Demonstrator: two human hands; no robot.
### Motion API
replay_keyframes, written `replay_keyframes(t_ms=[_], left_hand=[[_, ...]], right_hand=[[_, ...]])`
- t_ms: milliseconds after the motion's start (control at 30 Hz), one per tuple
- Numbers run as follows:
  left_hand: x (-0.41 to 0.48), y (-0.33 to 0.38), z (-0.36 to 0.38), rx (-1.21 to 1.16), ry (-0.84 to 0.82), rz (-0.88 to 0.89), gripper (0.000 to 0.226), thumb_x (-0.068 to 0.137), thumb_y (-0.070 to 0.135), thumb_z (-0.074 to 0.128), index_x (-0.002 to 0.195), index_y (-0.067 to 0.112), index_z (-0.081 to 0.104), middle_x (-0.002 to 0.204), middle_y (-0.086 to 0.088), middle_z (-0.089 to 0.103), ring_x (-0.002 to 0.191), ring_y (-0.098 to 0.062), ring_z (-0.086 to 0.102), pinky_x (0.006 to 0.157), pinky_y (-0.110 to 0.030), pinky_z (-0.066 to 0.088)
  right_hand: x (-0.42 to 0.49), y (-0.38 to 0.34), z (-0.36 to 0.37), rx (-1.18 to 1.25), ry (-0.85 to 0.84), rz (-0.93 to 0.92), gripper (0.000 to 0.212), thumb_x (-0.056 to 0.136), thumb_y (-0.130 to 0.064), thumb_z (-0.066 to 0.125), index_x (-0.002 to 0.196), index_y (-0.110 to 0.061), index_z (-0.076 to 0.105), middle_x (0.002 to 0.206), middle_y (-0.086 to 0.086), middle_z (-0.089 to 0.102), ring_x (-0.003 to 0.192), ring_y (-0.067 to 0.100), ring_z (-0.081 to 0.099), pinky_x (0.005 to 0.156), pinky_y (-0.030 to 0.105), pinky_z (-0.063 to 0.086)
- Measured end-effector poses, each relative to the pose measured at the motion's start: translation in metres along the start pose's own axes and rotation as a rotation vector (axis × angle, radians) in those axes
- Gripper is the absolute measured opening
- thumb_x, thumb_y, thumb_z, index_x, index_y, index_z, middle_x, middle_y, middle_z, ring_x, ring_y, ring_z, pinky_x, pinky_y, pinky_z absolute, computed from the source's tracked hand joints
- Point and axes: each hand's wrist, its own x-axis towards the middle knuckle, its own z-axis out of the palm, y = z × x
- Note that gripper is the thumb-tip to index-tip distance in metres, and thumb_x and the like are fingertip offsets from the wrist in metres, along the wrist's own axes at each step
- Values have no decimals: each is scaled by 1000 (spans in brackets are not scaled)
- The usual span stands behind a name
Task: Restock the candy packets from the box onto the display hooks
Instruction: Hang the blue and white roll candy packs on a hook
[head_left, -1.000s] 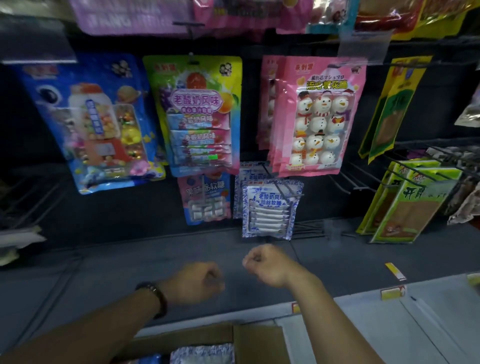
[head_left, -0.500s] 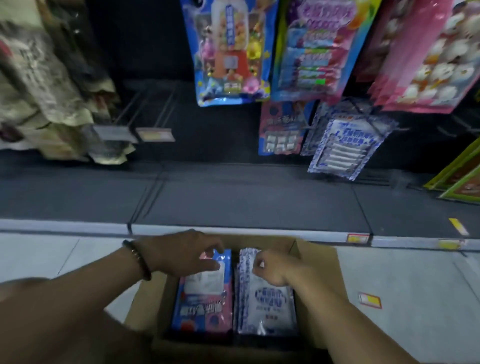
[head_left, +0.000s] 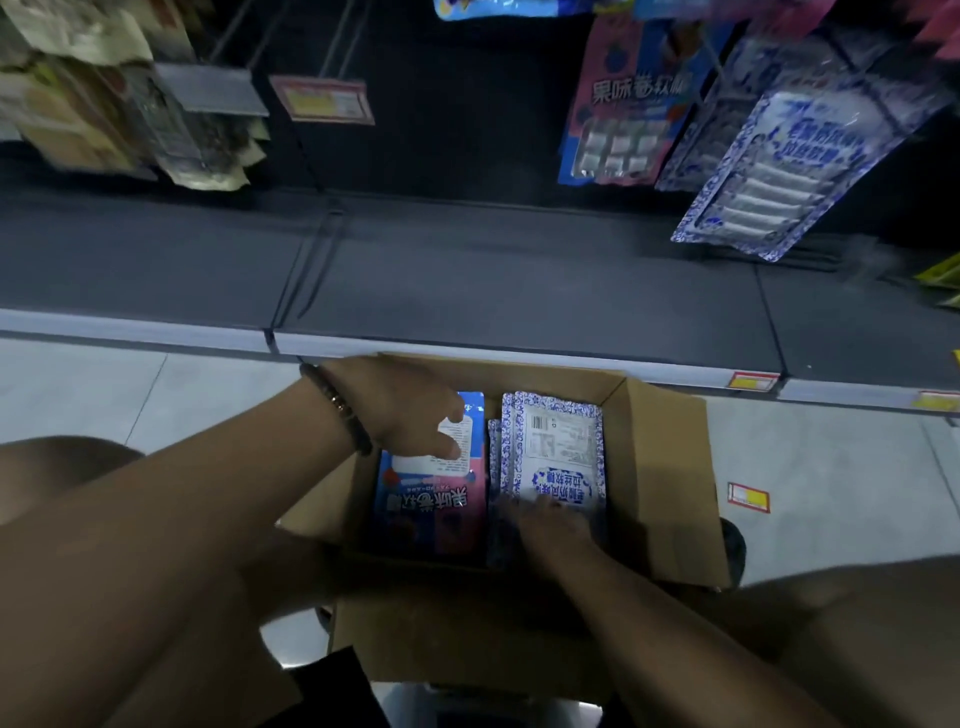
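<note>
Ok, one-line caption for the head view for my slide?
Both hands reach into the cardboard box: left hand on pink-and-blue packets, right hand on blue-and-white packets.

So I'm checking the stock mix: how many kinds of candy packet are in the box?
2. Pink-and-blue packets fill the left side of the box, blue-and-white patterned packets the right. Each is a stack, so other kinds may lie hidden beneath.

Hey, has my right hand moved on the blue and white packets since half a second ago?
Yes. The right hand has slid from the far end of the blue-and-white packets to their near end, toward the box wall closest to the person.
</note>
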Motion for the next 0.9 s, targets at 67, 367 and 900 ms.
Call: replay_keyframes(t_ms=[67, 367, 900], left_hand=[[0, 1, -5, 8, -4, 4, 59, 104, 56, 50, 153, 24, 47, 151, 1, 56, 131, -22, 54, 95, -27, 40], [-1, 1, -12, 11, -17, 34, 61, 104, 57, 49, 154, 23, 46, 156, 3, 51, 139, -22, 50, 110, -34, 41], [-10, 18, -19, 20, -18, 49, 46, 106, 51, 48, 124, 14, 68, 123, -5, 71, 111, -26, 67, 95, -38, 55]], right_hand=[[5, -2, 1, 9, -39, 37, 71, 103, -21, 58, 160, -45, 24, 152, 23, 44, 135, 45, 52, 98, 56, 52], [7, -4, -7, -78, 73, 103, 62, 103, -33, 57, 158, -27, 29, 146, 19, 46, 123, 39, 61, 86, 47, 55], [-88, 48, -131, 107, 162, -49, 77, 94, 3, 65, 153, -45, 50, 156, 8, 51, 126, 30, 64, 95, 31, 55]])
